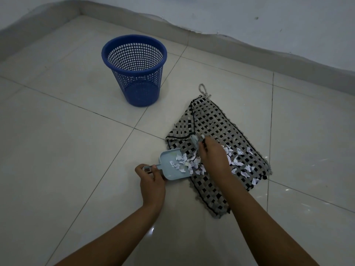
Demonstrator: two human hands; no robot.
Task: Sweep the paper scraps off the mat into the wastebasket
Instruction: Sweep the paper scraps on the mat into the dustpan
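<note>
The right grip point(213, 156) is grasping a small brush point(195, 142), the left grip point(151, 179) holding the dustpan point(169, 167) at the mat's point(209, 120) edge; paper scraps point(238, 162) are lying partly on both, so short strokes toward the pan seem best, wastebasket point(134, 70) standing well apart

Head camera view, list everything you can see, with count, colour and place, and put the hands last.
wastebasket: one, blue mesh, upright on floor, upper left
mat: one, black and grey woven, on floor at centre right, far left corner folded over
scraps: many, white, on the mat's near part and in the dustpan
dustpan: one, light blue, mouth at the mat's left edge
brush: one, small, pale, blurred, over the mat
floor: pale tiles
wall: white, grey skirting
hands: left grips the dustpan handle; right grips the brush
</note>
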